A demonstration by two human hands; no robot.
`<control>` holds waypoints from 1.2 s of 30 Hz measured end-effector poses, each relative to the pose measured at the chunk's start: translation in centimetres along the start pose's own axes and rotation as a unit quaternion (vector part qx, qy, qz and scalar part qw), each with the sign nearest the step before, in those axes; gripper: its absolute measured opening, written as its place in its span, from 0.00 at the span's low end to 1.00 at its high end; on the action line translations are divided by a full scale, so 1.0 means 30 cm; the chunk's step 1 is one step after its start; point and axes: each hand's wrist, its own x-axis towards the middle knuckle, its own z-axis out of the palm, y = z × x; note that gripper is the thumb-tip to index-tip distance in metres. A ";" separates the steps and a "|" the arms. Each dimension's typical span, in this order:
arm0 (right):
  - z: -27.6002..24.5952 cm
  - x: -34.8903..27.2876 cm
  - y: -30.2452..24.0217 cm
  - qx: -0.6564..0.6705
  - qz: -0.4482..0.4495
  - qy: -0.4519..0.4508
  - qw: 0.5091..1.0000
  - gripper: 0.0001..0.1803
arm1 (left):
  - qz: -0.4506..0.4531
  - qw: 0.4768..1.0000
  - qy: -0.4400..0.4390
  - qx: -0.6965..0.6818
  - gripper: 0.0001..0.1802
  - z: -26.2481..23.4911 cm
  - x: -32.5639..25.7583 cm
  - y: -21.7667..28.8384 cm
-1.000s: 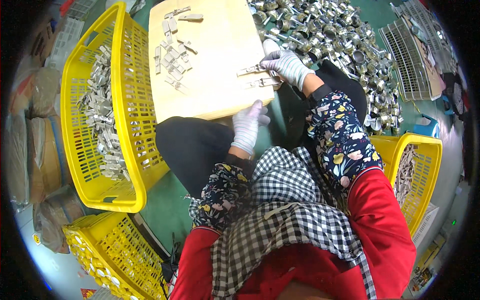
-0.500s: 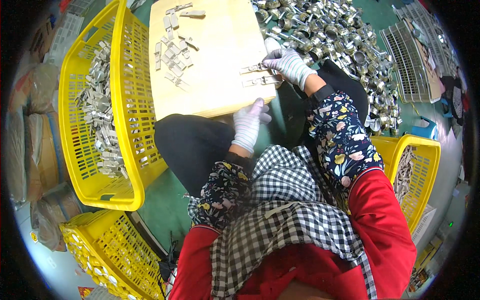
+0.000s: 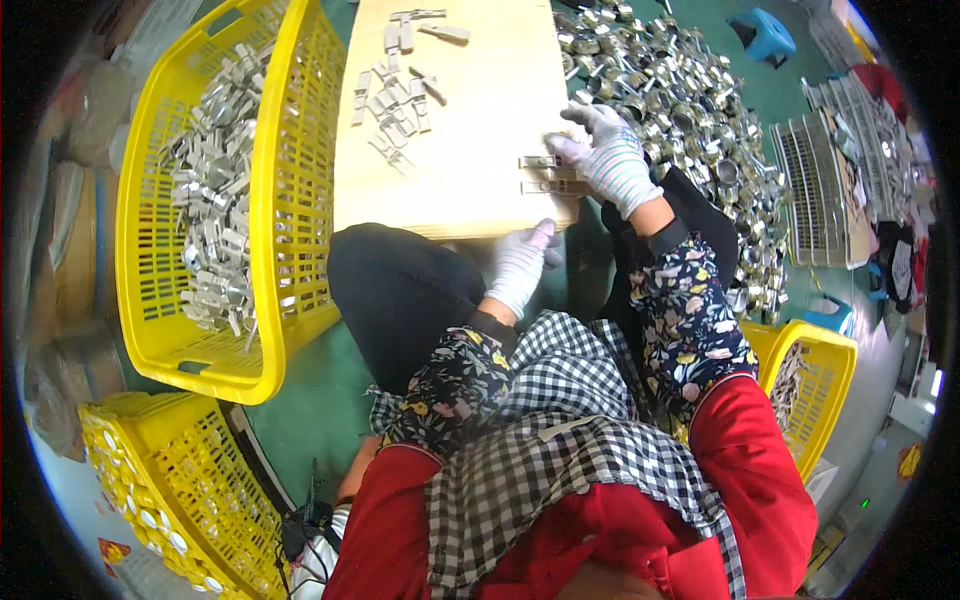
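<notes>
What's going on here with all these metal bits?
Someone's gloved right hand is beside two metal clips at the right side of a pale board; whether it grips anything isn't clear. Their left hand is by the near edge. More metal pieces lie farther left, a yellow basket holds others, and metal parts are heaped on the floor.

Workshop, small metal parts (image 3: 387,100) on wooden board (image 3: 480,100), yellow crate (image 3: 263,200) of metal pieces (image 3: 215,220), heaped fittings (image 3: 680,115), green floor (image 3: 310,430)

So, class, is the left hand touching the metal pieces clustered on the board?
Apart: the head view shows bare board between the left hand and the clustered metal pieces.
</notes>
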 end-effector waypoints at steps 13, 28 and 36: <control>0.536 0.148 -0.408 -0.088 -0.070 -0.158 0.981 0.13 | -0.004 0.930 -0.107 -0.350 0.17 -0.046 0.143 -0.260; 0.084 0.094 0.180 0.325 0.171 -0.104 0.924 0.17 | 0.019 1.000 -0.006 -0.012 0.16 -0.037 0.007 -0.018; 0.181 0.100 0.178 0.373 0.177 -0.101 0.905 0.10 | -0.009 0.999 0.017 0.030 0.19 -0.041 -0.009 0.015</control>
